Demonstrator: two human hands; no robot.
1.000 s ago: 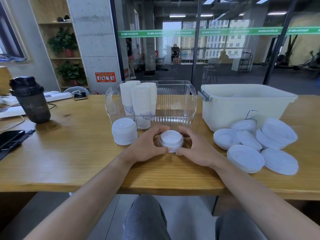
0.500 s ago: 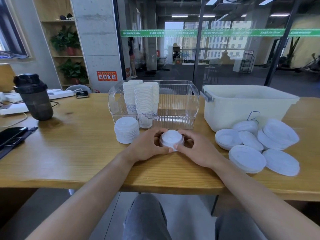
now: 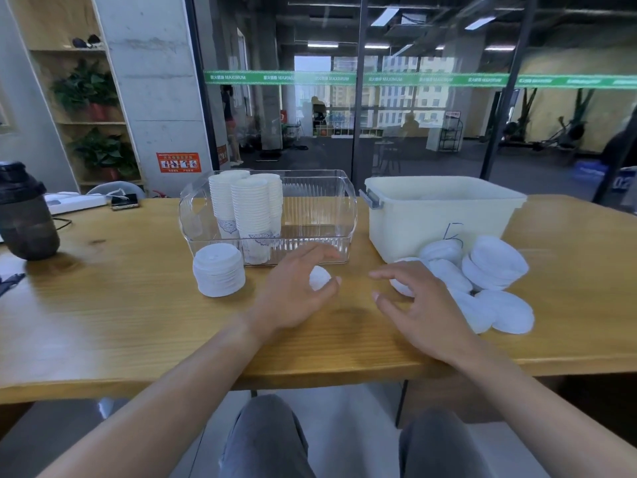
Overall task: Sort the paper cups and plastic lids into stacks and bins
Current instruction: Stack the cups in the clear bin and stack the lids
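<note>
One dark shaker bottle (image 3: 26, 215) stands far left on the wooden table (image 3: 103, 305). A stack of small lids (image 3: 218, 270) sits just in front of the clear bin (image 3: 310, 215), which holds stacked paper cups (image 3: 246, 208). The left hand (image 3: 296, 294) curls round a small white lid stack (image 3: 319, 278), thumb and fingers gripping it. The right hand (image 3: 418, 305) hovers with fingers spread, holding nothing, beside the loose large lids (image 3: 493, 267) lying before the white bin (image 3: 441, 215).
</note>
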